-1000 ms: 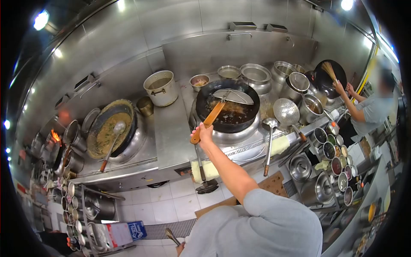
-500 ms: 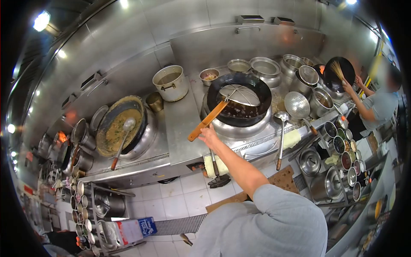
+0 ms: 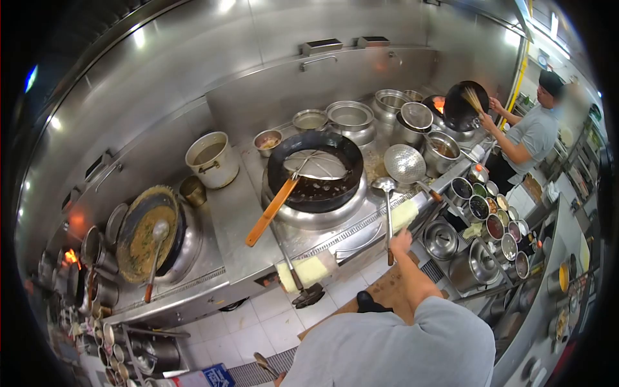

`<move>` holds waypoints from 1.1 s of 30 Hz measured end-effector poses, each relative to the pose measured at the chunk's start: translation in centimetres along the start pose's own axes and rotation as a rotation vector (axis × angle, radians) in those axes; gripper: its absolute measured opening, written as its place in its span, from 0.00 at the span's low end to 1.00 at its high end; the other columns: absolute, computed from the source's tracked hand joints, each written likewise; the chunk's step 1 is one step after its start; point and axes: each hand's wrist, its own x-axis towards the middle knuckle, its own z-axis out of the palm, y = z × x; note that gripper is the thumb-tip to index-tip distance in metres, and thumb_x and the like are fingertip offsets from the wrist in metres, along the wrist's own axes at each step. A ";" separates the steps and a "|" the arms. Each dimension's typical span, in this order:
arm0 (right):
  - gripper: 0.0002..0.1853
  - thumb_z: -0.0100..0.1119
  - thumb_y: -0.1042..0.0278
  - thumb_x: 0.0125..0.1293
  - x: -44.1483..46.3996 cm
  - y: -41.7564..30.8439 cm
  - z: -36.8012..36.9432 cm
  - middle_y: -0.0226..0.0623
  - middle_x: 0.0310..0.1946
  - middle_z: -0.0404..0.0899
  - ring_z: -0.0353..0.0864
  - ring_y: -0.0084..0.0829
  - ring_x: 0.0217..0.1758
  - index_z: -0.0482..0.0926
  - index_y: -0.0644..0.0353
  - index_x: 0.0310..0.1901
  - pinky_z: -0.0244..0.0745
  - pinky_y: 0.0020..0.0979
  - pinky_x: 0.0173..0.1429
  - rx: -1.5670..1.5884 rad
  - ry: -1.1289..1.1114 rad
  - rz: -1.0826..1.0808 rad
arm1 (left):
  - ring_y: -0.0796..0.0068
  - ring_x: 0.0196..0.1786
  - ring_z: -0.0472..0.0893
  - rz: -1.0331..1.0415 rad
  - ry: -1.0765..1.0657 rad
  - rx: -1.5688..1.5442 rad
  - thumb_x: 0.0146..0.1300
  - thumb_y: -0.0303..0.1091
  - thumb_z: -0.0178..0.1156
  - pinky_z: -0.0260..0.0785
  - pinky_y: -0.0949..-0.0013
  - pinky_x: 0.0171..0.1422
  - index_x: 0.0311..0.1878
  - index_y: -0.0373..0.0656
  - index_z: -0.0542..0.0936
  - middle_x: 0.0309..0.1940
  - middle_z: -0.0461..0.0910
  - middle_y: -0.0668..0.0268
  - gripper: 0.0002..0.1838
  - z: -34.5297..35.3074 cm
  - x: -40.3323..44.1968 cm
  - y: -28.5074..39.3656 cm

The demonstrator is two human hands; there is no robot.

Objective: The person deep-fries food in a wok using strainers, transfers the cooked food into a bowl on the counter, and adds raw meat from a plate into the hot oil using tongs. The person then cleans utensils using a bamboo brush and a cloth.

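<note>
S/s range [image 3: 235, 235], strainer [image 3: 330, 166] in wok [image 3: 322, 138] w/ dark liq. [image 3: 319, 190], ladle [image 3: 384, 184] by R hand [image 3: 400, 241]

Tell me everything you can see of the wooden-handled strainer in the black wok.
The strainer has a pale, rounded, metal-looking head with wire ribs, lying inside the black wok; whether it touches the dark liquid is unclear. Its flat orange-brown handle, apparently wood, crosses the wok's front-left rim and ends over the steel counter. No hand touches it.
</note>
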 end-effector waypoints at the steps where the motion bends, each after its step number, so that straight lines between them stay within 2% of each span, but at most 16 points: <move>1: 0.26 0.62 0.67 0.57 0.6 2.6 1.4 0.49 0.40 0.73 0.75 0.45 0.46 0.67 0.61 0.58 0.72 0.46 0.49 0.016 -0.085 0.088 | 0.75 0.15 0.67 0.010 -0.006 0.012 0.60 0.39 0.61 0.60 0.66 0.17 0.29 0.41 0.69 0.14 0.67 0.68 0.14 0.6 0.2 0.9; 3: 0.16 0.58 0.64 0.63 2.0 5.6 1.4 0.41 0.26 0.72 0.76 0.36 0.28 0.68 0.59 0.49 0.73 0.40 0.28 0.913 -0.926 0.687 | 0.75 0.15 0.67 0.030 -0.017 0.038 0.60 0.39 0.61 0.60 0.66 0.17 0.29 0.42 0.70 0.14 0.67 0.68 0.14 1.8 0.5 2.8; 4: 0.16 0.58 0.64 0.63 2.2 5.1 1.0 0.41 0.26 0.72 0.76 0.36 0.28 0.68 0.59 0.49 0.73 0.40 0.28 0.920 -0.923 0.687 | 0.75 0.15 0.67 0.042 -0.017 0.047 0.60 0.39 0.61 0.59 0.66 0.17 0.29 0.42 0.70 0.14 0.67 0.68 0.14 2.6 0.8 3.9; 6: 0.10 0.55 0.63 0.67 1.4 2.1 -1.2 0.33 0.17 0.67 0.67 0.28 0.14 0.66 0.57 0.40 0.63 0.32 0.15 0.708 -0.774 0.379 | 0.75 0.15 0.67 0.065 -0.007 0.053 0.60 0.39 0.61 0.59 0.66 0.17 0.28 0.42 0.70 0.14 0.67 0.69 0.14 4.4 1.2 6.4; 7: 0.10 0.56 0.63 0.66 1.6 -1.3 -4.1 0.31 0.15 0.65 0.62 0.25 0.11 0.66 0.56 0.38 0.61 0.29 0.14 0.677 -0.649 0.307 | 0.75 0.15 0.66 0.073 0.005 0.054 0.60 0.39 0.61 0.59 0.66 0.17 0.28 0.42 0.70 0.14 0.67 0.69 0.14 5.2 1.2 7.6; 10: 0.10 0.57 0.62 0.66 6.4 -5.2 -7.7 0.29 0.14 0.65 0.60 0.24 0.09 0.67 0.53 0.37 0.59 0.28 0.13 0.874 -0.839 0.425 | 0.76 0.15 0.66 0.100 0.049 0.057 0.61 0.39 0.61 0.58 0.66 0.17 0.27 0.43 0.70 0.14 0.66 0.70 0.14 8.2 0.6 11.5; 12: 0.09 0.55 0.66 0.67 11.7 -6.3 -7.0 0.28 0.14 0.64 0.62 0.22 0.11 0.65 0.51 0.44 0.60 0.27 0.14 1.288 -0.903 0.506 | 0.76 0.15 0.66 0.106 0.089 0.052 0.61 0.39 0.60 0.57 0.66 0.17 0.27 0.43 0.70 0.13 0.66 0.70 0.14 10.2 -0.5 13.7; 13: 0.08 0.52 0.62 0.70 16.6 -7.4 -6.1 0.27 0.14 0.64 0.62 0.21 0.11 0.66 0.49 0.46 0.60 0.27 0.14 1.430 -1.031 0.522 | 0.76 0.15 0.66 0.108 0.111 0.054 0.61 0.39 0.60 0.57 0.66 0.17 0.27 0.43 0.70 0.13 0.66 0.70 0.14 11.1 -1.2 14.7; 14: 0.10 0.50 0.56 0.71 20.3 -10.0 -7.8 0.27 0.16 0.67 0.63 0.22 0.11 0.66 0.50 0.46 0.63 0.29 0.14 1.501 -1.064 0.328 | 0.76 0.15 0.65 0.113 0.133 0.058 0.61 0.40 0.60 0.57 0.66 0.17 0.26 0.43 0.70 0.13 0.66 0.71 0.14 12.1 -1.9 15.5; 18: 0.11 0.51 0.58 0.70 36.8 -17.9 -1.4 0.28 0.17 0.67 0.65 0.24 0.12 0.65 0.54 0.41 0.62 0.31 0.12 0.939 -0.628 -0.107 | 0.77 0.15 0.65 0.114 0.215 0.048 0.61 0.40 0.60 0.56 0.66 0.17 0.25 0.44 0.70 0.13 0.66 0.71 0.14 16.0 -5.0 18.5; 20: 0.10 0.53 0.63 0.69 43.5 -23.0 -1.4 0.29 0.19 0.67 0.65 0.23 0.13 0.64 0.57 0.41 0.59 0.29 0.12 0.958 -0.733 -0.068 | 0.77 0.16 0.65 0.114 0.259 0.038 0.61 0.40 0.60 0.55 0.66 0.17 0.25 0.44 0.70 0.13 0.65 0.72 0.14 17.5 -7.0 18.7; 23: 0.12 0.53 0.64 0.68 52.2 -29.3 3.1 0.30 0.21 0.69 0.67 0.23 0.16 0.63 0.60 0.46 0.60 0.28 0.13 0.906 -0.683 -0.111 | 0.77 0.16 0.64 0.148 0.327 0.060 0.61 0.40 0.60 0.54 0.66 0.17 0.24 0.44 0.70 0.13 0.65 0.72 0.14 19.1 -9.9 18.3; 24: 0.13 0.53 0.64 0.68 55.2 -31.2 5.1 0.32 0.21 0.69 0.67 0.24 0.15 0.63 0.61 0.46 0.59 0.28 0.13 0.857 -0.688 -0.131 | 0.76 0.16 0.65 0.190 0.455 0.088 0.63 0.45 0.58 0.55 0.67 0.17 0.26 0.46 0.73 0.12 0.65 0.71 0.15 19.7 -9.9 16.8; 28: 0.12 0.53 0.65 0.67 60.9 -38.4 6.3 0.32 0.19 0.68 0.65 0.23 0.14 0.64 0.62 0.43 0.57 0.28 0.13 0.812 -0.676 -0.124 | 0.75 0.15 0.65 0.031 0.442 0.002 0.62 0.47 0.59 0.55 0.66 0.17 0.26 0.45 0.73 0.12 0.65 0.71 0.16 21.9 -11.5 18.2; 31: 0.10 0.52 0.66 0.68 61.5 -38.6 6.3 0.30 0.19 0.68 0.64 0.22 0.13 0.64 0.61 0.42 0.56 0.26 0.12 0.801 -0.723 -0.110 | 0.74 0.15 0.65 0.006 0.444 -0.033 0.61 0.48 0.60 0.55 0.66 0.16 0.27 0.45 0.73 0.12 0.66 0.71 0.17 23.2 -12.2 19.5; 33: 0.10 0.51 0.67 0.68 60.0 -35.1 5.8 0.29 0.19 0.68 0.63 0.21 0.12 0.65 0.61 0.44 0.55 0.25 0.12 0.782 -0.910 -0.338 | 0.74 0.15 0.65 -0.003 0.435 -0.064 0.61 0.49 0.60 0.55 0.66 0.16 0.27 0.45 0.73 0.12 0.66 0.71 0.17 23.9 -12.3 20.0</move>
